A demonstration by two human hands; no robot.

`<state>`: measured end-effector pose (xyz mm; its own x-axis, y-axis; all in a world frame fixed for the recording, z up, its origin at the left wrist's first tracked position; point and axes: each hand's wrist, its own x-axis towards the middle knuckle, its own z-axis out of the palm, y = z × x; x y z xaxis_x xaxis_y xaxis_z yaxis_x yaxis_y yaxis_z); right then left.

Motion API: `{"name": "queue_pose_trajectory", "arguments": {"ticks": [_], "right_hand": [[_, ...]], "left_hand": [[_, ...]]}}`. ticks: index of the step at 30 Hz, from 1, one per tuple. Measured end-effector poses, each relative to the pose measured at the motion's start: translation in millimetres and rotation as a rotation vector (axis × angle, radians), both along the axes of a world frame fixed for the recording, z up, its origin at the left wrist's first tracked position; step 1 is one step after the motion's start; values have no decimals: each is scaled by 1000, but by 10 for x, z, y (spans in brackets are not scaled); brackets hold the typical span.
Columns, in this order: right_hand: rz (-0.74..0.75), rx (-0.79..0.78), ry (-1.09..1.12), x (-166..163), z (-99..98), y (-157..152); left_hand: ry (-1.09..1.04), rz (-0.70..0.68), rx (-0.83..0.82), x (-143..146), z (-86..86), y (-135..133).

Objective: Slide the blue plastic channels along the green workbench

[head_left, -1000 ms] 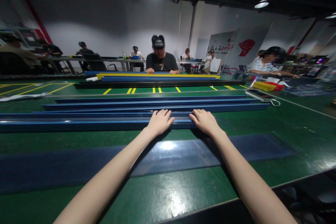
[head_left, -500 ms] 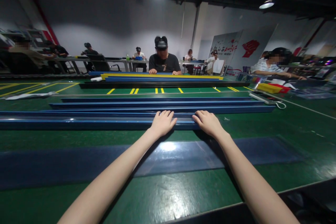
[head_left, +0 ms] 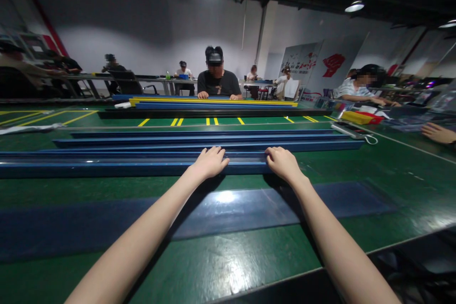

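Observation:
Across the green table lies a long blue channel strip (head_left: 107, 169), with a shiny clear band visible along its groove. My left hand (head_left: 210, 162) rests over it, fingers reaching to the far edge and thumb on the near side. At its right end, my right hand (head_left: 284, 163) grips the channel with bent fingers and hides the tip. Between me and the channel, a wide clear plastic strip (head_left: 249, 206) lies flat beneath my forearms.
More blue channel strips (head_left: 206, 143) lie just beyond. Farther back are a black strip (head_left: 213, 114) and a yellow strip (head_left: 213, 102), with a person (head_left: 220, 83) seated behind. A white bar with a cord (head_left: 349, 131) lies right. Another person's hand (head_left: 440, 133) shows at the right edge.
My hands have moved slightly apart along the channel, the left leftward and the right toward its end. The view has turned a little right, and another person's hand has appeared at the right edge.

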<state>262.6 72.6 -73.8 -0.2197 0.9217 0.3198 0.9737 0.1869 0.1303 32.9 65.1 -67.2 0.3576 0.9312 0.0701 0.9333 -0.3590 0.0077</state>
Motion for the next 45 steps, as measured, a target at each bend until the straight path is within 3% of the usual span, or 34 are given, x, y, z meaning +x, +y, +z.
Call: {"name": "queue_pose_trajectory", "arguments": {"ticks": [6, 16, 26, 45], "right_hand": [[103, -18, -7, -63, -24, -5], [296, -3, 44, -146, -63, -28], [237, -54, 86, -111, -191, 45], [227, -76, 50, -121, -78, -40]], "left_hand": [[-9, -85, 118, 41, 2, 4], [-80, -184, 56, 76, -93, 18], [-60, -152, 128, 121, -136, -12], [-19, -132, 42, 141, -97, -46]]}}
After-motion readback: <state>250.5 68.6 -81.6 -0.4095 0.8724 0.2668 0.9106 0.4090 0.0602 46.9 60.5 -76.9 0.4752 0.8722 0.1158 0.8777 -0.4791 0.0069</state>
